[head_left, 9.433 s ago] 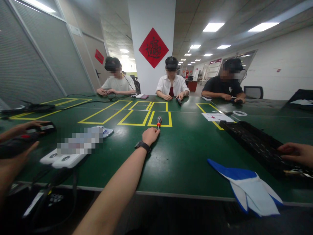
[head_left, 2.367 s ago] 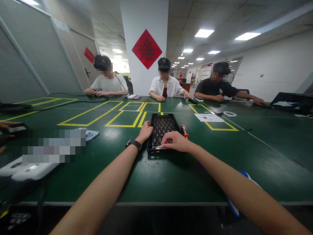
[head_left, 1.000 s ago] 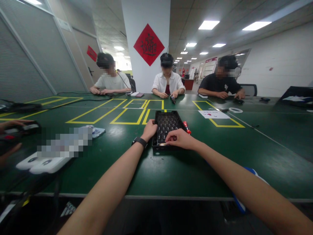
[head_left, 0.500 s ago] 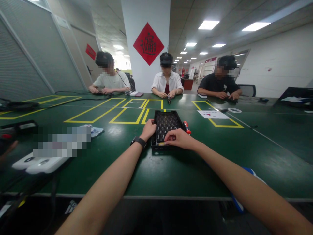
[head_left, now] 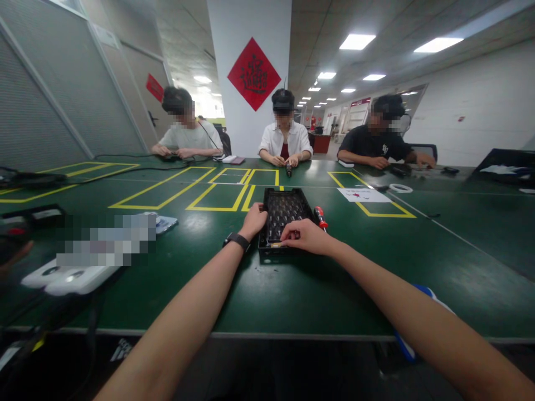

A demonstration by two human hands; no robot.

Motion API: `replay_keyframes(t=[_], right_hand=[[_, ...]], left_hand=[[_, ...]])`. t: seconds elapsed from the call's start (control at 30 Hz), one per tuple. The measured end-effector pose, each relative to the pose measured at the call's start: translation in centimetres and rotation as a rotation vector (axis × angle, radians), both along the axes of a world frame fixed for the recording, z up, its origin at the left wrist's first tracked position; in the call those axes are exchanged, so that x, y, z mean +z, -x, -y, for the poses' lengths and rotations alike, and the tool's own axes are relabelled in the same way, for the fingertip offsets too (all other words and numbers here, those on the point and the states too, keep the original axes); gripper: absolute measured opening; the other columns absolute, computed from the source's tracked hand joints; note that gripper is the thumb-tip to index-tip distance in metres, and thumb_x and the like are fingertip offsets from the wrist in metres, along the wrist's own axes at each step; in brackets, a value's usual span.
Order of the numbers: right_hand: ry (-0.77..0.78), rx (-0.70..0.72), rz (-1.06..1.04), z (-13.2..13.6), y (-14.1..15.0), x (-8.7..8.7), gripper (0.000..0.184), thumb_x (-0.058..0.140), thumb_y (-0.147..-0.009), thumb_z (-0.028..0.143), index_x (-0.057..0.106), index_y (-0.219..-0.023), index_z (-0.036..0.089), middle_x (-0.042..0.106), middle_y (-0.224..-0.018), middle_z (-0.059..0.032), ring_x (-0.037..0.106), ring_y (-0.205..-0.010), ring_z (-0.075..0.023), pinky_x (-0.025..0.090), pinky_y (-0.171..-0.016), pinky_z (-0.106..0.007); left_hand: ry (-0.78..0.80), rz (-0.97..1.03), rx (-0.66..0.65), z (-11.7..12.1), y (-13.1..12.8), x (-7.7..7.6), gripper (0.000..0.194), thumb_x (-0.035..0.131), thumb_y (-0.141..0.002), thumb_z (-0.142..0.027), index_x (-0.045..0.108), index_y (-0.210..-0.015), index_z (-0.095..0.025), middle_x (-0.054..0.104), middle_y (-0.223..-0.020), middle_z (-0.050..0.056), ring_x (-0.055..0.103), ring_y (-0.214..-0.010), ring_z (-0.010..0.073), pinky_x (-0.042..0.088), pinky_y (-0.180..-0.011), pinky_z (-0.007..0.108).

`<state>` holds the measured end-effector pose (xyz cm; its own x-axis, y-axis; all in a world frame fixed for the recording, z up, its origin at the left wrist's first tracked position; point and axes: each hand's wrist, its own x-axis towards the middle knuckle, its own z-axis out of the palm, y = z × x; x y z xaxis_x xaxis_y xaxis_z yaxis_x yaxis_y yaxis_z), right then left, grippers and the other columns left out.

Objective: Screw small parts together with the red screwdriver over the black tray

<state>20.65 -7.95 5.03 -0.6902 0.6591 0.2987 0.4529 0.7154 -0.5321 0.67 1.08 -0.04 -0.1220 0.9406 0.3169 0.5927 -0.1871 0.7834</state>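
A black open case (head_left: 283, 252) lies on the green table in front of me, with rows of small shiny metal pieces (head_left: 288, 209) inside. My left hand (head_left: 254, 220) grips the case's left edge, its thumb over the rim; a black watch sits on that wrist. Over the near end of the case, my right hand (head_left: 307, 236) has its fingers pinched together. Just left of the fingertips is a small yellowish piece (head_left: 275, 245) in the front slot; whether the fingers hold it is unclear. A red-handled screwdriver (head_left: 320, 217) lies against the case's right side.
Left of me is a white device (head_left: 75, 279), partly blurred out, near black cables. A printed sheet (head_left: 363, 195) and a white ring (head_left: 400, 188) lie to the right. Yellow tape marks the table (head_left: 234, 312). Three people sit across, hands on small objects; another hand (head_left: 19, 256) shows far left.
My hands and the case stay almost in place, with only a slight shift at my right fingertips. The person across on the right has moved one hand outward along the table.
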Motion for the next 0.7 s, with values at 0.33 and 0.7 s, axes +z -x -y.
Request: replay_keyframes(t=[0.33,0.7], right_hand=[[-0.017,0.005,0.008,0.04,-0.02,0.11,0.02,0.064,-0.073,0.033,0.068,-0.083,0.016,0.065,-0.073,-0.0027,0.053,-0.062,-0.0096,0.04,-0.06,-0.021],[-0.001,0.01,0.003,-0.11,-0.12,-0.07,0.02,0.064,-0.073,0.032,0.068,-0.083,0.015,0.065,-0.072,-0.0025,0.054,-0.061,-0.0095,0.041,-0.06,-0.021]], left_hand=[[0.01,0.017,0.0,0.08,0.01,0.1,0.043,0.046,-0.068,-0.014,0.05,-0.111,-0.012,0.059,-0.113,0.012,0.054,-0.105,0.0206,0.042,-0.09,0.031],[0.003,0.016,-0.005,-0.23,0.1,-0.16,0.042,0.046,-0.069,-0.015,0.05,-0.111,-0.012,0.059,-0.112,0.012,0.056,-0.102,0.0207,0.043,-0.088,0.031]])
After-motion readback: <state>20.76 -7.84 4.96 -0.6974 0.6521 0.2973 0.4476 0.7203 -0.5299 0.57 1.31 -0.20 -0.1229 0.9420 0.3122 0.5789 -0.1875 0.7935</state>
